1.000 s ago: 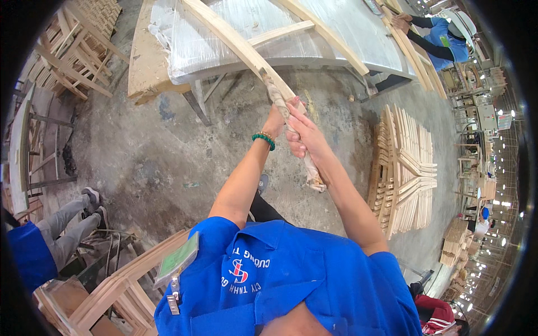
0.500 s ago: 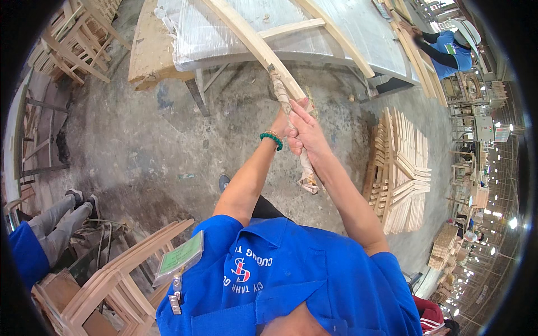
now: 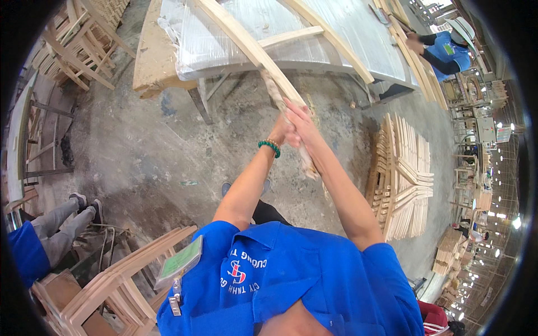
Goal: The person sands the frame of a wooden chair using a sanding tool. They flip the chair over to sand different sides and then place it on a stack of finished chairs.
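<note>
A pale wooden frame [image 3: 238,42], two long rails joined by a crossbar, lies on a plastic-wrapped table and juts over its near edge toward me. My right hand [image 3: 304,123] presses a twisted, brownish-white strip [image 3: 273,89] along the near end of the left rail, some fingers stretched over the wood and others curled round the strip. The strip's loose lower end hangs below my wrists, blurred. My left hand [image 3: 283,131], below a green bead bracelet, is at the same rail end, partly behind my right hand. Its fingertips are hidden.
Stacked curved wooden parts [image 3: 406,179] stand on the floor to the right. Wooden frames [image 3: 123,280] lean at lower left, near another person's legs [image 3: 61,224]. A worker in a pale hat [image 3: 448,53] handles long boards at far right. The wrapped table's edge [image 3: 224,70] lies ahead.
Both hands and the twisted strip have shifted slightly; the strip's lower end has moved up, away from me, and is now smeared. A second shoe shows below my arms.
</note>
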The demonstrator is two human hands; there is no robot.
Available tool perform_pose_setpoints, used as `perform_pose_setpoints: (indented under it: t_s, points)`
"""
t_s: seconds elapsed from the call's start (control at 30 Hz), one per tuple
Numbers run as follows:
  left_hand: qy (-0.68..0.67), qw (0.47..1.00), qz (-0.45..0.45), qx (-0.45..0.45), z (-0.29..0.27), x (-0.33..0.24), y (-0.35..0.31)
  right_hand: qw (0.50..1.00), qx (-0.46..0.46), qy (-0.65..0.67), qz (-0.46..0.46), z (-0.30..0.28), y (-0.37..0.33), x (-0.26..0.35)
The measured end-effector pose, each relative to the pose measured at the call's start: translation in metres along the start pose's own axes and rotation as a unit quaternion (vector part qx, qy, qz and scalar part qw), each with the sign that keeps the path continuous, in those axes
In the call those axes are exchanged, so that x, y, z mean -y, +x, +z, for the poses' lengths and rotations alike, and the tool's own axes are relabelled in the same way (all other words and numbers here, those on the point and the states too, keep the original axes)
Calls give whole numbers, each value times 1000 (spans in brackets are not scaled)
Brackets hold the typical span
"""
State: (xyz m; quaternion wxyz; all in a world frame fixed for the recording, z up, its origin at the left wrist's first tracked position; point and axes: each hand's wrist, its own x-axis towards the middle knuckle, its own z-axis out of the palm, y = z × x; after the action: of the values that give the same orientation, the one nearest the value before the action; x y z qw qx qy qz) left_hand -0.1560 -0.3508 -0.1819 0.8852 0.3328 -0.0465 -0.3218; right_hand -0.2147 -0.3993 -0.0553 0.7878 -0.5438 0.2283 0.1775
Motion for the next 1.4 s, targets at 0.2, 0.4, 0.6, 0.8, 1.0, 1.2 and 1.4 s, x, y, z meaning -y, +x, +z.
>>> perform_pose_setpoints:
  t_s: [0.2,0.4,0.6,0.8,1.0,1.2,1.4]
  points:
    - [124,990,-49,-43,12,-10,-6,999,-8,43,25,-22,-51,0]
    - [118,991,9,-59,7,-11,-5,998,1,28,51,1,-43,12]
    - [113,992,-18,-46,-2,-6,-5,986,46,146,59,-6,-25,4]
    - [115,991,-64,-39,9,1,-13,995,-43,66,57,-4,-22,0]
    - [50,998,-27,2,3,-1,-1,996,56,-39,-62,16,24,-11]
    - [139,989,5,-57,5,-22,-25,989,140,-54,-10,55,-44,57]
    - [203,944,-70,-249,-28,-124,-105,991,-17,60,-119,-103,-124,103]
